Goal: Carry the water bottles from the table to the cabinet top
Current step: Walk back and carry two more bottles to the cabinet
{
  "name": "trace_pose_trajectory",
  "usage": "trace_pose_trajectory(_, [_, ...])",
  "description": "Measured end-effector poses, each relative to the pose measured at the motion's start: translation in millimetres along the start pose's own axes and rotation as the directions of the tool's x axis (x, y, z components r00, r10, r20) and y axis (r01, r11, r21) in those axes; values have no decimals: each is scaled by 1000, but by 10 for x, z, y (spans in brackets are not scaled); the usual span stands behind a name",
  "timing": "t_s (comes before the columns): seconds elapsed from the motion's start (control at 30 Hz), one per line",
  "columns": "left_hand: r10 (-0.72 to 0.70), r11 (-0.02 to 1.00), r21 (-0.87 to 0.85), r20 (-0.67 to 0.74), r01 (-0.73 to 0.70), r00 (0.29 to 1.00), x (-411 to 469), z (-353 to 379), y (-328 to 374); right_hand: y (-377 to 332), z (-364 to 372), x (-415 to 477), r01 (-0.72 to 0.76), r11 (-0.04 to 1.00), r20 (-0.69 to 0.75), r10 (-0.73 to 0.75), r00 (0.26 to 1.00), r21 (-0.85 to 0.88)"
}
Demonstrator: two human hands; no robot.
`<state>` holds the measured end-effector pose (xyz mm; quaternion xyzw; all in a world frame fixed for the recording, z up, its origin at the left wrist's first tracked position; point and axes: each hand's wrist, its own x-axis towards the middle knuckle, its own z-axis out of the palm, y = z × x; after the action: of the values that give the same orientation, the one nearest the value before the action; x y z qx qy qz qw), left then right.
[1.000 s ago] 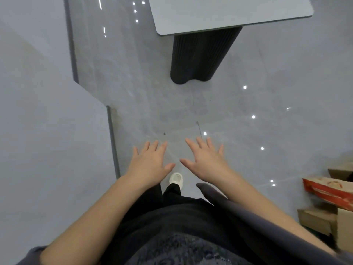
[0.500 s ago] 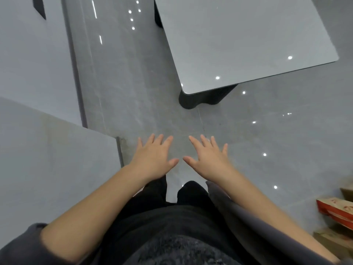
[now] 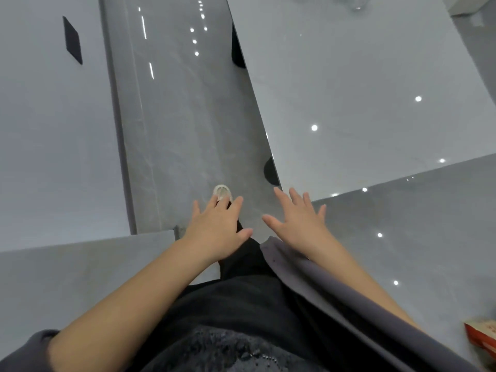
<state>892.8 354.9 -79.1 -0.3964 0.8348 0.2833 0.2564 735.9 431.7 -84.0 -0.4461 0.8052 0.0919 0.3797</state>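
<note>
Head view: bare left hand (image 3: 218,229) and right hand (image 3: 298,221) are held spread, empty, probably readied for the glossy grey worktop (image 3: 362,89).

Glossy grey table (image 3: 362,84), clear bottles (image 3: 356,3) atop

Dk grey sleeve (image 3: 24,353) ended above L elbow; forearms, left hand (image 3: 217,232) & right hand (image 3: 298,221) bare. Grey jacket flap (image 3: 308,269) ran along R side. Black fuzzy knit (image 3: 228,353) at waist, black trousers (image 3: 247,264), white round-toed shoe (image 3: 222,191).
</note>
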Motion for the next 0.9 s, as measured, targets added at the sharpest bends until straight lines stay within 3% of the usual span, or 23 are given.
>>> trace_pose_trajectory(0.6, [-3, 999, -39, 69, 6, 998, 1856, -2040, -880, -1028, -1720, 1906, -51, 998, 22, 50, 999, 48])
trace_pose_trajectory(0.9, [183, 970, 141, 96, -196, 978, 2929, -3084, -1392, -1568, -2284, 2730, -233, 945, -29, 246, 969, 228])
